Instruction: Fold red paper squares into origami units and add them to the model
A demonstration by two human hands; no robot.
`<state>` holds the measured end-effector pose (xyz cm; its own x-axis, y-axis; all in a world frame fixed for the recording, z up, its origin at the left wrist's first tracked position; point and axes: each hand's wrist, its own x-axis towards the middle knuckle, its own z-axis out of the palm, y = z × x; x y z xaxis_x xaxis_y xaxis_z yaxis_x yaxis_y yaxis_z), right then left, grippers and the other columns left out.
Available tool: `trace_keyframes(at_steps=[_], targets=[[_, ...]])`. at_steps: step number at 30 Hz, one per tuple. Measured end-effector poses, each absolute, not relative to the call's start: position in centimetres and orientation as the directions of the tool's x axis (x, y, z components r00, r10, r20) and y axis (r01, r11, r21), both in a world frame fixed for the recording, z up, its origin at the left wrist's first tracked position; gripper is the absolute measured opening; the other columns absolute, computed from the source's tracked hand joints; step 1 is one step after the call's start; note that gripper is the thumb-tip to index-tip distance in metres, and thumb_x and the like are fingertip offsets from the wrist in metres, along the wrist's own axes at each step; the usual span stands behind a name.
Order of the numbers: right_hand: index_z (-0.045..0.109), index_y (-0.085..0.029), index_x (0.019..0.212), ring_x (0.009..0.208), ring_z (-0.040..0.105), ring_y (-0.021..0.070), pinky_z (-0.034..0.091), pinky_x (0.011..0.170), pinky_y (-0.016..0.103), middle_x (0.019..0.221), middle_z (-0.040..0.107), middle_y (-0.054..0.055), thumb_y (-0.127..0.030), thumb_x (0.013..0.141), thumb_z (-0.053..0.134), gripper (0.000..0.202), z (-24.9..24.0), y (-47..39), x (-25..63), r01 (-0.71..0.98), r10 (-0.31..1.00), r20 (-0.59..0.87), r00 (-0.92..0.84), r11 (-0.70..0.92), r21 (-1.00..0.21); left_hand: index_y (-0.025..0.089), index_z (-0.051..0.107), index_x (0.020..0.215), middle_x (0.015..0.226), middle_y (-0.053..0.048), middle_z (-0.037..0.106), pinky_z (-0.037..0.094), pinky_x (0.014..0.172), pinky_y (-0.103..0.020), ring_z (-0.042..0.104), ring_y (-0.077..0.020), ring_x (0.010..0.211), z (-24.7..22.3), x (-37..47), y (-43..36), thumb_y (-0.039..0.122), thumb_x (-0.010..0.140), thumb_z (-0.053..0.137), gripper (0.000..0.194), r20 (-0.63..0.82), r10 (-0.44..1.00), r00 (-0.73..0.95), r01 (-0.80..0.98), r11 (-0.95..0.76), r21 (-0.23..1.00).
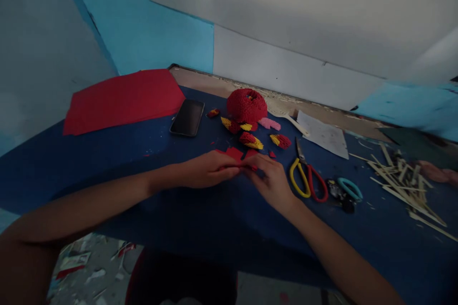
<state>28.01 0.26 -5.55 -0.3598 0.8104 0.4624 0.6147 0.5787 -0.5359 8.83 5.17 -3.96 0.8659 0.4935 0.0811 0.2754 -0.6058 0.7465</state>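
My left hand (209,169) and my right hand (270,178) meet over the table, fingertips pinched together on a small red paper piece (254,167). Fingers cover most of it, so its folds cannot be made out. Just beyond my fingers lie flat red paper pieces (234,153). Behind them stands a round red ball built of folded paper (246,109), hollow at the top. Stacks of red and yellow folded paper (251,140) rest in front of it, another stack (280,141) to the right. A pink folded-paper stack (269,124) lies beside the ball.
The blue table (200,219) also bears a large red paper sheet (125,100), a phone (187,117), scissors (304,171) with yellow and red handles, turquoise-handled snips (349,189), a pale plastic fork-like utensil (291,121), a white sheet (322,134) and thin sticks (408,183). Scraps litter the floor.
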Motion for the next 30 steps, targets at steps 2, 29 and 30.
trace_keyframes(at_steps=[2, 29, 30], targets=[[0.059, -0.019, 0.084, 0.072, 0.059, 0.0148, 0.045, 0.066, 0.028, 0.076, 0.063, 0.003, -0.018, 0.084, 0.055, 0.004, -5.4, 0.3, 28.0, 0.632, 0.810, 0.457, -0.369, 0.579, -0.516, 0.012, 0.059, 0.082, 0.067, 0.000, 0.056, 0.033, 0.056, -0.018, 0.048, -0.0081, 0.059, -3.9, 8.8, 5.2, 0.026, 0.088, 0.041, 0.024, 0.113, 0.479, 0.870, 0.272, -0.660, 0.701], [0.065, -0.022, 0.081, 0.074, 0.063, 0.0157, 0.050, 0.068, 0.030, 0.080, 0.068, 0.001, -0.021, 0.080, 0.060, 0.005, -3.9, 1.8, 30.9, 0.641, 0.803, 0.594, -0.049, 0.481, -0.598, 0.020, 0.061, 0.106, 0.096, -0.006, 0.065, 0.042, 0.072, -0.026, 0.059, -0.0195, 0.090, -5.9, 8.0, 6.6, 0.050, 0.077, 0.057, 0.042, 0.142, 0.559, 0.817, 0.509, -0.814, 0.279], [0.065, -0.022, 0.080, 0.076, 0.062, 0.0164, 0.050, 0.071, 0.032, 0.080, 0.067, 0.002, -0.022, 0.078, 0.061, 0.004, -3.7, 2.0, 31.2, 0.650, 0.794, 0.608, -0.029, 0.477, -0.592, 0.020, 0.061, 0.105, 0.097, -0.007, 0.065, 0.042, 0.073, -0.026, 0.058, -0.0200, 0.091, -6.1, 8.0, 6.7, 0.050, 0.077, 0.057, 0.041, 0.135, 0.553, 0.822, 0.503, -0.817, 0.283]])
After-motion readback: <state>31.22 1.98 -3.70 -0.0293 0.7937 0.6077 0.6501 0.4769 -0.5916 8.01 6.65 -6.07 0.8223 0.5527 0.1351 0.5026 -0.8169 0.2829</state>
